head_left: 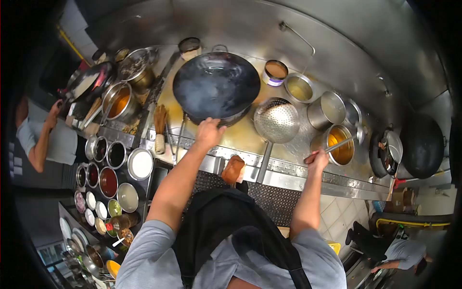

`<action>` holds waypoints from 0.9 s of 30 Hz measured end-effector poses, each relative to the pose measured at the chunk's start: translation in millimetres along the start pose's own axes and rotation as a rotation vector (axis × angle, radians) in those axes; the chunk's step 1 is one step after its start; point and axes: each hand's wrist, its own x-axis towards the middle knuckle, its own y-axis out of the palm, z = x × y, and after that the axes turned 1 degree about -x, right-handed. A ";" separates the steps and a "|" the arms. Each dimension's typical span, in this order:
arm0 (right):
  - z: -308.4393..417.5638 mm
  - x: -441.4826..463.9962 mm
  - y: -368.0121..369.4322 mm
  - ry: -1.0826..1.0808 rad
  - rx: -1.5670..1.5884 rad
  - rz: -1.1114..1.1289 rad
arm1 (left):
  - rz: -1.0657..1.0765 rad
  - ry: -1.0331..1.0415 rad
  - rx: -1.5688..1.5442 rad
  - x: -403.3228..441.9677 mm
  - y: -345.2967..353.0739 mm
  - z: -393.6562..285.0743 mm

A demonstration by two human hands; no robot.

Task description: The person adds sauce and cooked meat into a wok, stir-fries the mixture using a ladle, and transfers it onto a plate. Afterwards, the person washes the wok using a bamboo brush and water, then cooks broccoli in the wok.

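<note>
A dark, smoking wok [216, 84] sits on the stove. My left hand [210, 134] is closed at its near rim, where the near handle would be; the fingertips are partly hidden. In my right hand [316, 160] is the handle of a ladle [344, 142], which slants to the right over a metal pot of amber liquid [342, 153]. The ladle's bowl is beyond the pot's far right rim. Between my hands, a perforated metal strainer [276, 121] lies on the worktop with its handle towards me. A brown cloth [233, 169] lies near the front edge.
Pots and an open can [275, 72] stand at the back right. Another wok [422, 147] leans at far right. A bamboo brush [160, 123] and several seasoning containers [140, 164] are on the left. One co-worker [45, 130] holds a pan at left; another [402, 253] bends at lower right.
</note>
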 end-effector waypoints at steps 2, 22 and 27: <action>-9.6 -33.0 1.6 -0.101 -0.121 0.098 | -0.135 0.000 0.015 4.4 11.3 9.5; 50.7 132.9 133.9 0.836 0.243 0.605 | -0.151 -0.028 -0.036 -2.5 -4.5 9.1; 120.1 8.1 110.8 0.806 0.356 0.690 | -0.120 0.073 -0.035 1.1 -15.0 29.4</action>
